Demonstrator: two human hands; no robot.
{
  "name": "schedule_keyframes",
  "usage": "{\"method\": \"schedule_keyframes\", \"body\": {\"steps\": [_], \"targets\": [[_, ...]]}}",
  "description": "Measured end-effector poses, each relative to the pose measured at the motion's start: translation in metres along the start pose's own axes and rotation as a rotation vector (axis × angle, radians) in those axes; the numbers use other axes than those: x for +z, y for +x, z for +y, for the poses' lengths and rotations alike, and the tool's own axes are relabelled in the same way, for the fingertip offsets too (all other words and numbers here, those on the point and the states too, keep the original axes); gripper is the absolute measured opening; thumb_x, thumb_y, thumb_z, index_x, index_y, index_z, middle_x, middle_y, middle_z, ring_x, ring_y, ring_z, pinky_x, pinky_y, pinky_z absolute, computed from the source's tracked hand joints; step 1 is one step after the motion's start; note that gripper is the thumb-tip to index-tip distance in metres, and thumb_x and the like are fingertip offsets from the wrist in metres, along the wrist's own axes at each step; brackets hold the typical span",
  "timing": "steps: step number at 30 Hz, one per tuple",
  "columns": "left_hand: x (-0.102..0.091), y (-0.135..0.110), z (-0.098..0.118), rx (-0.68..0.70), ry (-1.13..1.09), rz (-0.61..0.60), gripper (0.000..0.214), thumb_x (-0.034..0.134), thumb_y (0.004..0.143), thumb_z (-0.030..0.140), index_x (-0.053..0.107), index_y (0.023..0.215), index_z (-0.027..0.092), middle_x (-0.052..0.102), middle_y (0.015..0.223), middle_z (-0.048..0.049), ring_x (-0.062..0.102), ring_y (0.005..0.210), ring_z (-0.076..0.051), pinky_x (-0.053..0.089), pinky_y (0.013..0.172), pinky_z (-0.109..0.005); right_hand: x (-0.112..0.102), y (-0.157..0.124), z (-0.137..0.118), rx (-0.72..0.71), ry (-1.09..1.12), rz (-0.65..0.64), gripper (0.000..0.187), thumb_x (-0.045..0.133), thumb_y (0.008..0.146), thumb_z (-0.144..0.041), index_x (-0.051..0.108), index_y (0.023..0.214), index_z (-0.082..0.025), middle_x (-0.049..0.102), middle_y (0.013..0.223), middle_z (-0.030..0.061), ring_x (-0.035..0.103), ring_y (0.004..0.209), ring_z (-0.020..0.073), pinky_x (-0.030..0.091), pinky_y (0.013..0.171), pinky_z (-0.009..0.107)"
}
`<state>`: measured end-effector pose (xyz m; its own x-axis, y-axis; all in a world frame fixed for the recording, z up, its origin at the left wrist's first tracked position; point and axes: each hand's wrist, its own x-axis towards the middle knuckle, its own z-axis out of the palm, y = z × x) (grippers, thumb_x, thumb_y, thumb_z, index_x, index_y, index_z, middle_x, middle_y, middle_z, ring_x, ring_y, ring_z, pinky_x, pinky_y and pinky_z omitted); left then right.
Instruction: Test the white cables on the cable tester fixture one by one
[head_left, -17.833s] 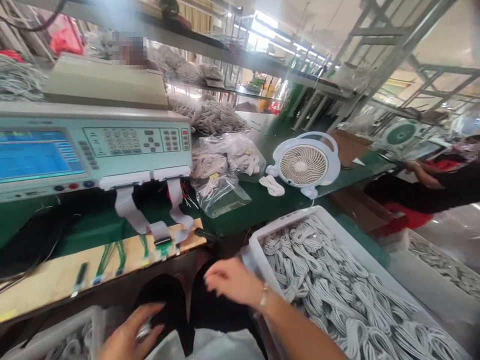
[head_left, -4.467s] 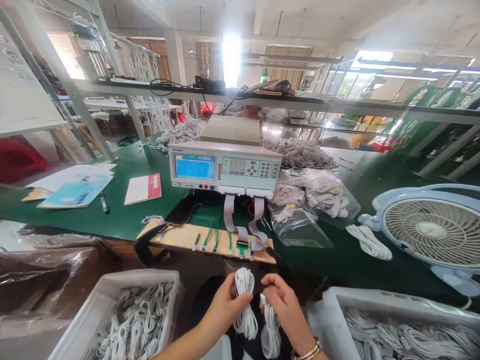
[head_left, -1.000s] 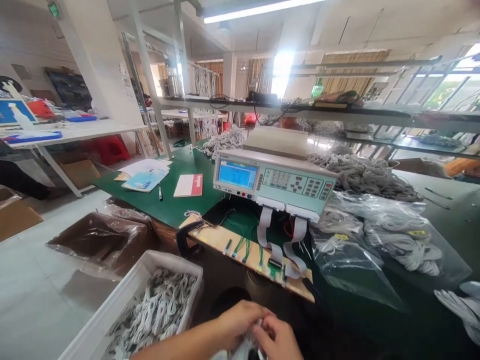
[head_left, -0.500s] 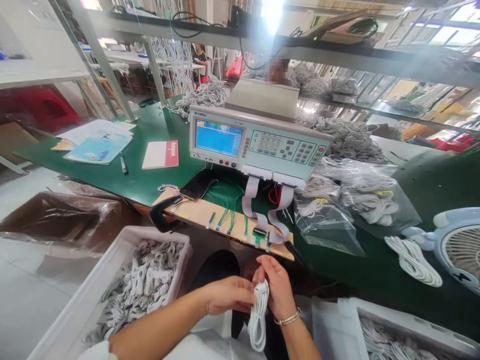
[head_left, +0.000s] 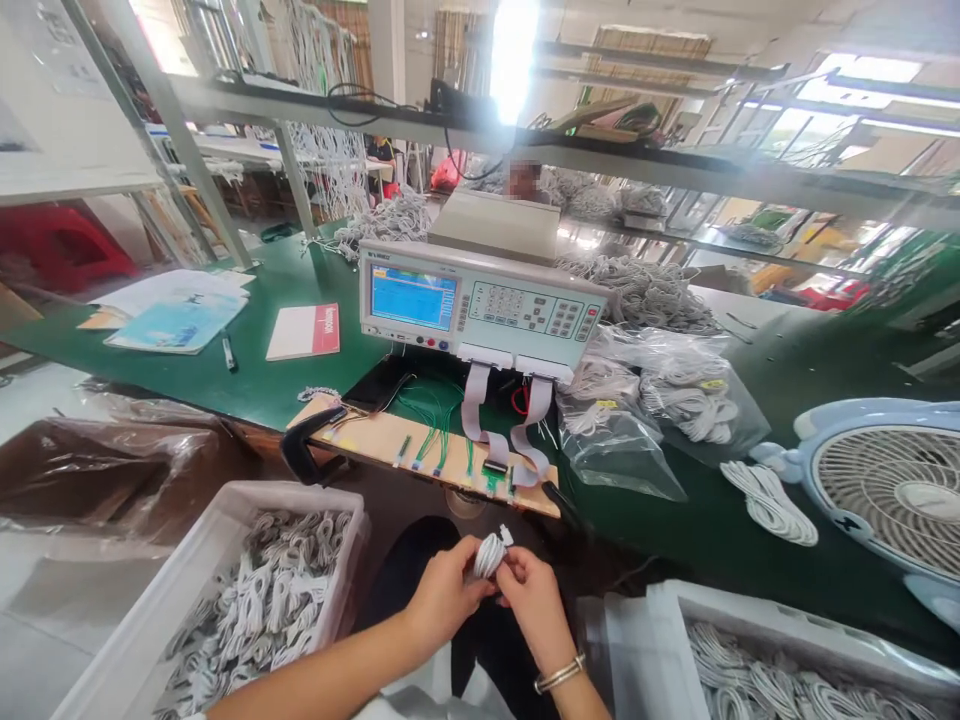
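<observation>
Both of my hands are closed on one coiled white cable [head_left: 490, 551] held over my lap. My left hand [head_left: 444, 590] grips its left side and my right hand [head_left: 531, 591], with a bracelet at the wrist, pinches its right side. A white plug end sticks up from the top of the coil. Just beyond my hands lies a wooden test board [head_left: 431, 455] with green wires and sockets, joined by grey ribbon cables to a pale green tester [head_left: 480, 304] with a blue screen.
A white bin [head_left: 135, 640] of coiled cables stands at my left, another white bin [head_left: 675, 612] at my right. On the green table [head_left: 255, 375] lie bagged cables [head_left: 645, 405], a loose white cable bundle [head_left: 769, 500], a pale blue fan [head_left: 881, 490], papers [head_left: 176, 310] and a pen [head_left: 228, 352]. Another person sits behind the tester.
My hands have bunched the cable up; half a second ago it hung down long below them, and it now sits as a short coil between both hands. The view has shifted slightly.
</observation>
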<state>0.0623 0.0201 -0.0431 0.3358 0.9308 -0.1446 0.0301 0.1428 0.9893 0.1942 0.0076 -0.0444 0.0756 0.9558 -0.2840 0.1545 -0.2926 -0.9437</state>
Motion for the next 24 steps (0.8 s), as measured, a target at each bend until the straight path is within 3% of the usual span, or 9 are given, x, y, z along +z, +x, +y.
{"method": "schedule_keyframes", "body": {"steps": [3,8,11,14,17,20,24], "targets": [[0.005,-0.007,0.003,0.088,0.150,0.070,0.031,0.059,0.060,0.016,0.052,0.090,0.022,0.058,0.086,-0.0009,0.052,0.080,-0.017,0.037,0.074,-0.024,-0.001,0.000,0.001,0.050,0.128,-0.052,0.020,0.055,0.068,-0.032,0.061,0.076,-0.015,0.062,0.059,0.0017,0.055,0.051,0.0145,0.040,0.043,0.021],[0.021,-0.001,0.004,0.106,-0.049,0.198,0.049,0.057,0.064,0.019,0.037,0.108,0.020,0.053,0.096,-0.0053,0.050,0.085,-0.016,0.037,0.078,-0.026,0.002,-0.003,-0.007,-0.120,0.152,0.119,0.021,0.052,0.071,-0.034,0.058,0.080,-0.016,0.062,0.068,0.0035,0.054,0.057,0.0150,0.042,0.051,0.023],[0.026,0.001,0.011,0.086,-0.270,0.065,0.048,0.061,0.062,0.021,0.039,0.104,0.020,0.053,0.094,-0.0052,0.051,0.085,-0.017,0.038,0.076,-0.027,0.000,0.000,-0.015,-0.108,0.170,0.186,0.021,0.054,0.070,-0.034,0.059,0.078,-0.015,0.060,0.061,0.0020,0.053,0.056,0.0151,0.041,0.050,0.023],[0.019,-0.001,0.023,0.107,-0.398,-0.152,0.052,0.067,0.057,0.024,0.043,0.103,0.018,0.053,0.092,-0.0052,0.049,0.083,-0.017,0.038,0.072,-0.026,-0.008,0.006,-0.022,-0.046,0.251,0.145,0.023,0.057,0.067,-0.034,0.061,0.078,-0.014,0.060,0.059,0.0011,0.053,0.055,0.0146,0.041,0.049,0.022],[0.007,0.000,0.033,0.122,-0.404,-0.253,0.037,0.058,0.066,0.033,0.051,0.098,0.016,0.050,0.091,-0.0046,0.046,0.081,-0.014,0.037,0.069,-0.024,-0.015,0.012,-0.026,-0.022,0.290,0.080,0.026,0.060,0.065,-0.034,0.063,0.079,-0.012,0.063,0.064,0.0027,0.054,0.058,0.0162,0.042,0.053,0.023],[0.000,0.007,0.034,0.055,-0.420,-0.228,0.026,0.050,0.072,0.035,0.055,0.088,0.015,0.050,0.078,-0.0019,0.044,0.068,-0.009,0.036,0.060,-0.020,-0.017,0.018,-0.029,-0.033,0.229,0.075,0.030,0.061,0.064,-0.035,0.065,0.083,-0.012,0.065,0.065,0.0038,0.055,0.058,0.0166,0.042,0.053,0.024],[-0.002,0.023,0.025,-0.077,-0.488,-0.074,0.023,0.055,0.068,0.035,0.053,0.079,0.015,0.050,0.067,0.0011,0.043,0.055,-0.006,0.035,0.051,-0.018,-0.016,0.022,-0.031,-0.067,0.149,0.072,0.035,0.060,0.065,-0.038,0.065,0.089,-0.013,0.066,0.068,0.0046,0.057,0.061,0.0187,0.043,0.056,0.026]]}}
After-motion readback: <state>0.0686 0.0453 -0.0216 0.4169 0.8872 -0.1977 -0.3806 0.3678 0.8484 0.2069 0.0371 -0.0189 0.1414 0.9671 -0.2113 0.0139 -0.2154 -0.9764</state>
